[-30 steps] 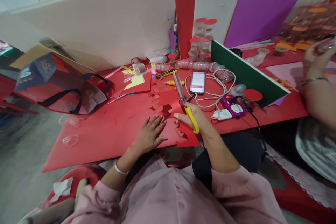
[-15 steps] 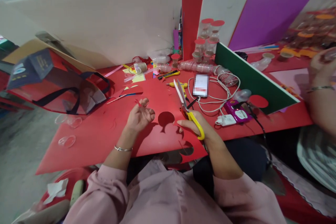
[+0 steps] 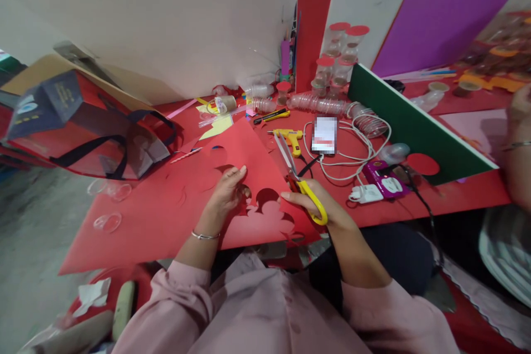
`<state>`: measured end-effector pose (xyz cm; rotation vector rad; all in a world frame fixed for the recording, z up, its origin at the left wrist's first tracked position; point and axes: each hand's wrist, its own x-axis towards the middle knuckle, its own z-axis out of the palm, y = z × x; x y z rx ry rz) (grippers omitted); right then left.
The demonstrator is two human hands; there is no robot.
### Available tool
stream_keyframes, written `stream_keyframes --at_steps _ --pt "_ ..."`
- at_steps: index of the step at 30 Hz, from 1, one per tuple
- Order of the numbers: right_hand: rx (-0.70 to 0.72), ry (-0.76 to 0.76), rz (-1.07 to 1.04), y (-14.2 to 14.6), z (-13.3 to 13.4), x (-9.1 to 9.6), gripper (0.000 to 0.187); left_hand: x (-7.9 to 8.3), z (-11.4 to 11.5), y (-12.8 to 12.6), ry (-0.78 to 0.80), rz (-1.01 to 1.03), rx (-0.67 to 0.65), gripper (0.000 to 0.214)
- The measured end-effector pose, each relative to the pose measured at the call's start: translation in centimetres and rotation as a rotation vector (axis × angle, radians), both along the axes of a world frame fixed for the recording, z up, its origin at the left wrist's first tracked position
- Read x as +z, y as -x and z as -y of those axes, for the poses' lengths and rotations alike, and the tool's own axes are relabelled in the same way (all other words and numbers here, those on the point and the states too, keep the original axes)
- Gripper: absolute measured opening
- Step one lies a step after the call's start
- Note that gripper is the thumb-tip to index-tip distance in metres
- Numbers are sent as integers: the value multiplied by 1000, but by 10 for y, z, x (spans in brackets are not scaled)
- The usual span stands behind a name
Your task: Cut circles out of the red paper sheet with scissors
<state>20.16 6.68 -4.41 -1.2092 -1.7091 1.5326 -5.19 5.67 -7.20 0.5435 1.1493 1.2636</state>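
My left hand (image 3: 229,192) is closed on a sheet of red paper (image 3: 253,149), thumb on top and fingers curled beneath. Round holes and scalloped cut edges run along the sheet's near side and its left edge. In my right hand (image 3: 327,202) is a pair of scissors (image 3: 314,206) with yellow handles; the blades point up and away, beside the sheet's right edge. The blades look nearly together. Just beyond them lies a yellow glue gun (image 3: 293,141) on the red table (image 3: 136,232).
A phone (image 3: 324,135) with a white cable lies to the right, near a purple power strip (image 3: 384,180). Behind are a utility knife (image 3: 271,116) and stacked plastic cups (image 3: 319,104). A green board (image 3: 410,127) divides off the right; a bag (image 3: 95,127) stands left. Another person's arm (image 3: 518,144) shows far right.
My left hand, earlier half open with a small red scrap at its fingers, now grips the red sheet, which is raised and turned. The scissors stay in my right hand. The view has shifted slightly.
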Motion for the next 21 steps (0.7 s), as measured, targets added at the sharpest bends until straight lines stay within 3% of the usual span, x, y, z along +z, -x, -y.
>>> stream_keyframes --at_steps 5,11,13,18,21 --pt "-16 47 -41 3 0 -1 45 -2 -5 4 -34 -14 74 41" --pt "-167 44 -42 -3 -3 -8 36 3 13 21 -74 -108 -74 38" --pt "-157 41 -38 -4 -5 -11 36 6 20 26 -73 -165 -51 35" --pt "-85 -45 5 0 -8 -13 52 11 24 19 -90 -342 -113 31" --pt "-133 -108 64 3 -11 -14 61 9 24 11 -132 -419 -181 27"
